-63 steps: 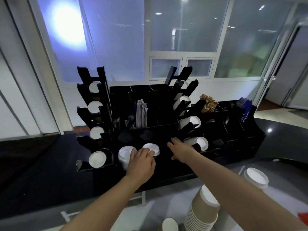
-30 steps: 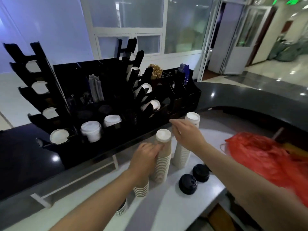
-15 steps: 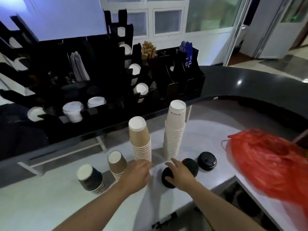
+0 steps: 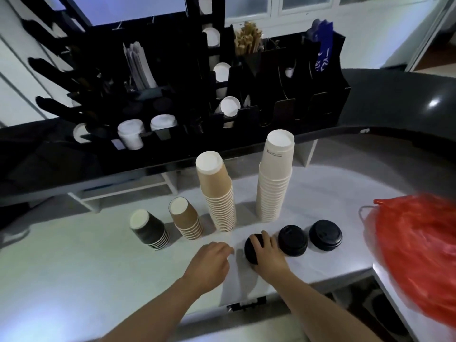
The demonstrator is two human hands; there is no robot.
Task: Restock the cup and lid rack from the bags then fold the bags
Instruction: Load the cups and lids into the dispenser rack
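Four upside-down cup stacks stand on the white counter: a short black stack [image 4: 150,230], a short brown stack [image 4: 186,222], a tall brown stack [image 4: 218,193] and a tall white stack [image 4: 274,178]. In front lie three piles of black lids. My right hand [image 4: 267,254] grips the leftmost lid pile [image 4: 251,244], fingers curled over its top. The other two lid piles [image 4: 293,240] [image 4: 325,235] lie to its right. My left hand [image 4: 211,264] hovers beside it with curled fingers, holding nothing. The black cup and lid rack [image 4: 246,95] stands behind on the dark ledge.
A crumpled red plastic bag [image 4: 417,248] fills the counter's right side. The rack holds white lids [image 4: 130,134], straws, stirrers and blue packets. The counter's front edge runs just below my wrists, with a gap toward the right.
My hands left the rack, touched the tall cup stacks, then dropped to the lids. Since half a second ago they barely moved; the view has come closer.
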